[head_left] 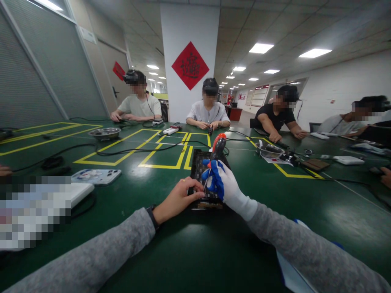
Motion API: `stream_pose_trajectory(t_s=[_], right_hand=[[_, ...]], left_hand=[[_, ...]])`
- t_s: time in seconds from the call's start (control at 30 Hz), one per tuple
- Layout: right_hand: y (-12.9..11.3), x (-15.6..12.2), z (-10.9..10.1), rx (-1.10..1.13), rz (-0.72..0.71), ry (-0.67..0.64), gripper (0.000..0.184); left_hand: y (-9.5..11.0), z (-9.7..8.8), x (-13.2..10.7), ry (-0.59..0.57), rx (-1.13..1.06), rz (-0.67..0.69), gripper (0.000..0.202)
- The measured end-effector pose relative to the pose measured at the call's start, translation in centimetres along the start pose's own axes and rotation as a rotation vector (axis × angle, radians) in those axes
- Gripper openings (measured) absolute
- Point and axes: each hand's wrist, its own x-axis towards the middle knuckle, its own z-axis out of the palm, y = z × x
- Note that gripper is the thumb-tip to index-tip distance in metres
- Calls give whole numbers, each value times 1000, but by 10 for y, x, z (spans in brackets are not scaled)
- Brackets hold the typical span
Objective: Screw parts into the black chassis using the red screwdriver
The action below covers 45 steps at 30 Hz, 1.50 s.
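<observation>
A black flat device [198, 162], like a keyboard or circuit tray, lies on the green table [189, 252] in front of me. My bare left hand [177, 198] rests on its near left edge, fingers curled and pinching at the spot where the tool tip meets it. My right hand [224, 185], in a white glove with blue fingertips, grips a screwdriver [217, 149] with a red and black handle, held upright with its tip down on the device. Both sleeves are grey.
A phone [96, 176] and a white box [80, 191] lie to the left. Metal bowls [104, 133] [269, 150], black cables [143, 150] and a power strip [170, 130] are further back. Several people sit along the far side. Yellow tape lines [165, 165] mark the table.
</observation>
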Motion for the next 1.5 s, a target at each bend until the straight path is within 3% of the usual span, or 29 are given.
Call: stream_pose_trajectory(t_s=[0.27,0.53,0.8,0.93,1.13,1.37,1.5], right_hand=[[4,4,-4,59,67,-38,39],[-2,-3,2,-39,-12,-21,36],[3,1,-5,71,49,-101,40],[1,-2,-1,10,-32,-56,35],[0,-2,2,30,60,-35,38],[2,-4,1,-29,-31,-46,33],[2,-2,2,-18,21,-49,35]], left_hand=[[-4,-1,1,-60,-29,45,21],[-5,-2,1,-57,-78,-26,19],[-3,-5,1,-111,-43,56,24],[-3,-5,0,-80,-58,-1,21],[-4,-7,0,-101,-55,64,23],[-3,-6,-1,-71,-89,-9,21],[-2,-6,-1,-85,-101,19,21]])
